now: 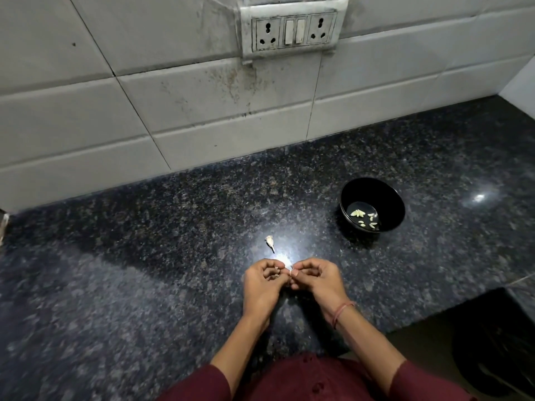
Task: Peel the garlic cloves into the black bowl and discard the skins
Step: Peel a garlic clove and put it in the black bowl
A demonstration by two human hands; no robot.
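My left hand (262, 280) and my right hand (314, 277) meet just above the dark granite counter, fingers curled. Between their fingertips they pinch a small garlic clove (286, 269), mostly hidden, with a bit of pale skin showing. An unpeeled garlic clove (270, 243) with a thin tail lies on the counter just beyond my hands. The black bowl (388, 198) stands to the far right of my hands and holds several peeled cloves (363, 218).
The speckled granite counter (144, 256) runs to a white tiled wall with a socket panel (293, 30). At the lower right the counter edge drops off beside a dark round bin (498, 351) on the floor.
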